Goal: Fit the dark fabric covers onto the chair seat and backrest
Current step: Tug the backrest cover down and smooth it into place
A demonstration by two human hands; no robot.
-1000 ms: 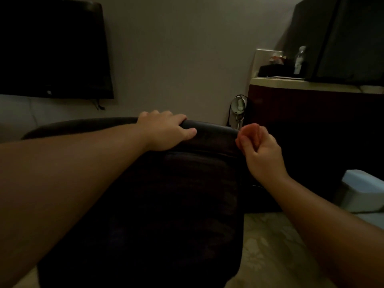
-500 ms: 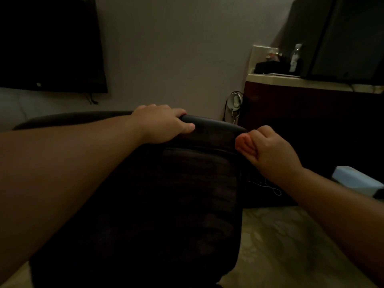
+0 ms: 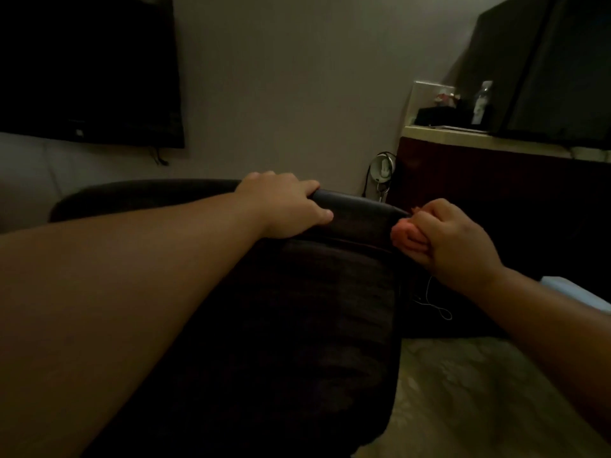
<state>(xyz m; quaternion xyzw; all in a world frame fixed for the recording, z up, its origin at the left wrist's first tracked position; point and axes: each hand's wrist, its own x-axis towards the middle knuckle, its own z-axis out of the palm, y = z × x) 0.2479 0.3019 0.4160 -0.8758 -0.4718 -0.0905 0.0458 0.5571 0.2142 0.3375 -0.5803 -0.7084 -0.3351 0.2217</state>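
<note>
left hand (image 3: 284,206): fingers draped over backrest (image 3: 357,213) top | right hand (image 3: 453,239): fingers clenched at its corner, seemingly pinching cover (image 3: 314,325)

We reach forward with both arms bare to the elbow. Our left arm stretches long across the lower left of the view, its wrist straight, and our left hand (image 3: 284,203) lies palm down with the fingers curled over and the thumb (image 3: 319,214) pressed flat along the near side. Our right arm comes in from the lower right, wrist bent slightly inward. Our right hand (image 3: 453,241) is balled into a tight fist, knuckles up, fingertips (image 3: 408,238) tucked against the palm.
</note>
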